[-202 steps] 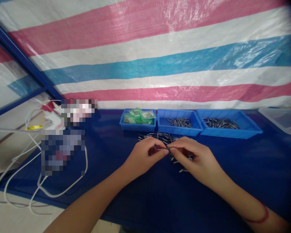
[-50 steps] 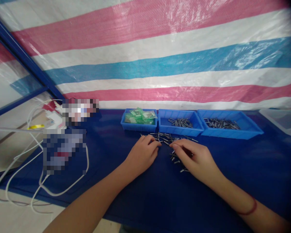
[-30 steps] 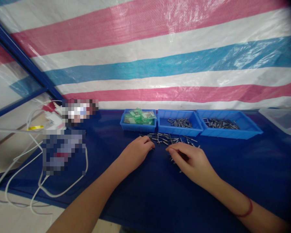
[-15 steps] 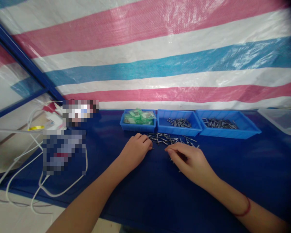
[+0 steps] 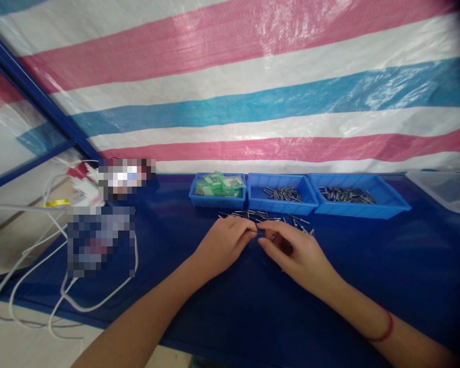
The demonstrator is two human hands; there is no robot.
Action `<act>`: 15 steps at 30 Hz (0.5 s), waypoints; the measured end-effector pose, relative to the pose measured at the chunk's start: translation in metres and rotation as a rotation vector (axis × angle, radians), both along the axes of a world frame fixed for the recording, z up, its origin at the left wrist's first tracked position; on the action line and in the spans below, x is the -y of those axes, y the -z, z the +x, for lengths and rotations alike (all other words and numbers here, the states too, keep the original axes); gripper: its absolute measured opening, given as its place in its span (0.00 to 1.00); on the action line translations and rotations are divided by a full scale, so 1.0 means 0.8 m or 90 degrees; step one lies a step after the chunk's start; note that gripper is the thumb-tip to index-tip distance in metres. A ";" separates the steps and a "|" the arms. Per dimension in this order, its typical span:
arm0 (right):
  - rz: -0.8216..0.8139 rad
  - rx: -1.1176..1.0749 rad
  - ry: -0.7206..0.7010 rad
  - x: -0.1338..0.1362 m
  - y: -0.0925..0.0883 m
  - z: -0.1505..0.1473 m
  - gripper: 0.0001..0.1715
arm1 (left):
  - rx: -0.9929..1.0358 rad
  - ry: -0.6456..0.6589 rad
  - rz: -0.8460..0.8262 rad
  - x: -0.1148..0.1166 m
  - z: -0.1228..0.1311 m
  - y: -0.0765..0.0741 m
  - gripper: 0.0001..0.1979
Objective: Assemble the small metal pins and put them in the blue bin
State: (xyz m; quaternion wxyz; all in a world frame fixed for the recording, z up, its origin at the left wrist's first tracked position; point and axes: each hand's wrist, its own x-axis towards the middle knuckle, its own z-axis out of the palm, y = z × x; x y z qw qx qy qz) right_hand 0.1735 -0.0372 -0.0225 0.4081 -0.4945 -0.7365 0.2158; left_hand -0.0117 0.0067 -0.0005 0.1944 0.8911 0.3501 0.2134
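Note:
My left hand [image 5: 227, 244] is closed in a pinch over the blue table, with a thin metal pin [image 5: 259, 233] sticking out past its fingertips. Facing it, my right hand [image 5: 302, 250] has thumb and index finger apart around the pin's free end, and the index fingertip is close to the left fingers. Whether it touches the pin I cannot tell. Just beyond both hands lies a loose pile of similar thin metal pins [image 5: 253, 214], partly covered by the fingers. A few more pins [image 5: 302, 223] are scattered beyond the right hand.
Behind the pile stand three blue bins: one with green-and-clear packets [image 5: 220, 185], two with metal pins [image 5: 283, 194] [image 5: 347, 194]. A clear plastic container [image 5: 440, 191] is at the far right. White cables [image 5: 99, 305] and blurred-out items occupy the left side. A striped sheet [image 5: 253, 112] hangs behind.
My left hand has moved right, away from the pile's left end, bringing a pin to my right hand. The right thumb and index finger have parted.

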 end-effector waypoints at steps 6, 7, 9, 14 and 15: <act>-0.049 -0.104 0.023 0.002 0.000 -0.001 0.12 | 0.310 -0.042 -0.334 0.009 0.014 0.015 0.09; -0.065 -0.130 0.022 0.001 -0.001 -0.001 0.12 | 0.354 -0.045 -0.386 0.009 0.015 0.018 0.10; -0.104 -0.184 0.014 0.000 -0.003 -0.001 0.12 | 0.408 -0.039 -0.459 0.009 0.017 0.021 0.13; -0.137 -0.262 -0.004 -0.002 -0.010 0.001 0.11 | 0.355 0.008 -0.467 0.013 0.018 0.015 0.16; -0.137 -0.272 -0.003 -0.002 -0.010 0.001 0.11 | 0.343 0.014 -0.463 0.014 0.018 0.013 0.16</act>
